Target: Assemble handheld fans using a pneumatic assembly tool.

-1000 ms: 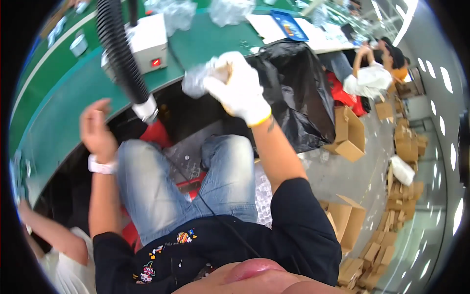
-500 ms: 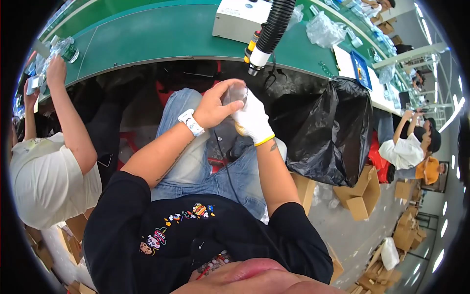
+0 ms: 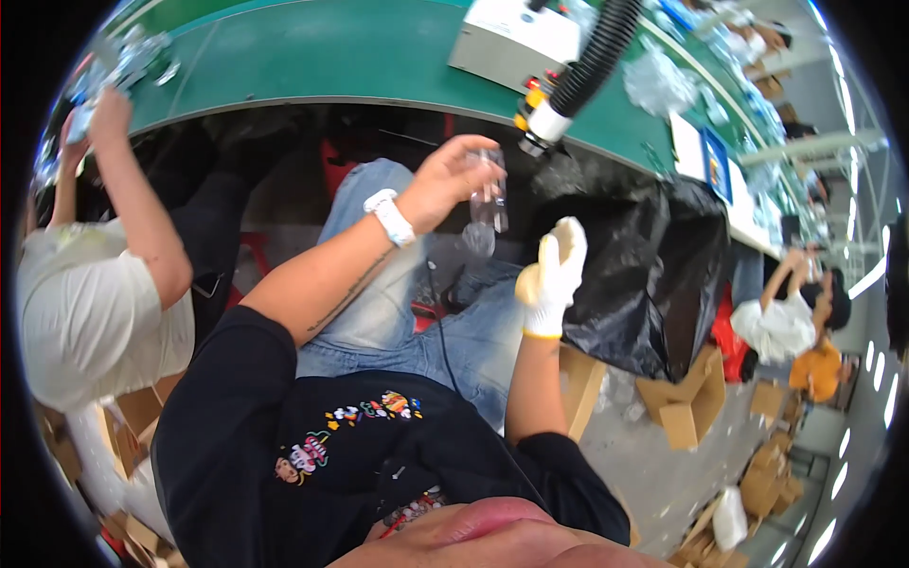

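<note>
My bare left hand, with a white watch at its wrist, grips a clear plastic container between thumb and fingers. The container hangs below the fingertips, over my lap; a rounded transparent part shows at its lower end. Apart from it, to the right, is my right hand in a white glove with a yellow cuff edge. Its fingers are raised and loosely cupped, and nothing shows in them. A black ribbed hose with a metal nozzle hangs just beyond both hands.
A green workbench runs across the far side, bearing a pale box-shaped device and clear plastic bags. A black garbage bag bulges at my right, near an open cardboard box. A co-worker's arm reaches to the bench at left.
My hands, together around the clear container before, are now apart. The left keeps the container; the gloved right hand has moved right and toward me. The whole view has shifted slightly.
</note>
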`<act>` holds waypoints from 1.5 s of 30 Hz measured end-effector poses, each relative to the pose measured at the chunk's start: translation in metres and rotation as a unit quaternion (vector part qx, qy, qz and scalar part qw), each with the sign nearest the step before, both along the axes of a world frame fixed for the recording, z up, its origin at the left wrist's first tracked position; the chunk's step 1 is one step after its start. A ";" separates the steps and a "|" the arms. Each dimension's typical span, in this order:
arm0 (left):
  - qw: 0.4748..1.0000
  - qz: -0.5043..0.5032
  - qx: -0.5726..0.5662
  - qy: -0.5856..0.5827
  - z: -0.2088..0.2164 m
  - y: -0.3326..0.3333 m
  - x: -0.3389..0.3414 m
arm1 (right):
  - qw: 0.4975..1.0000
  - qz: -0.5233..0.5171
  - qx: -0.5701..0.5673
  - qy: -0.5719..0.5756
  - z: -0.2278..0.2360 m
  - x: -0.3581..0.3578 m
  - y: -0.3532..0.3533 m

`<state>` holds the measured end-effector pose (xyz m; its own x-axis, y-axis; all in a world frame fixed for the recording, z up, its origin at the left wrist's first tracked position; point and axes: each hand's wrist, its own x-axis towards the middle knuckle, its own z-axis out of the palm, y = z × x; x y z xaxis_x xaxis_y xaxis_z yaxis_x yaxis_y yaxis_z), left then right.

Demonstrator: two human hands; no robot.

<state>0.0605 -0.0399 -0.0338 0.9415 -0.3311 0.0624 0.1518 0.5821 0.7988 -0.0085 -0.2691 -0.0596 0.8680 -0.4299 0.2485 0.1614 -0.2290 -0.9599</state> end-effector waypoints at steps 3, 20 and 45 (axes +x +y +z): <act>0.984 -0.050 0.038 -0.167 -0.002 -0.012 0.002 | 0.839 0.245 0.473 0.107 0.017 -0.005 0.025; 0.963 0.215 0.137 -0.087 -0.012 0.038 0.003 | 0.861 0.354 0.314 0.186 0.013 0.037 0.060; 0.409 0.360 0.838 0.008 0.040 0.355 0.199 | 0.672 0.518 0.507 0.150 0.033 0.083 0.068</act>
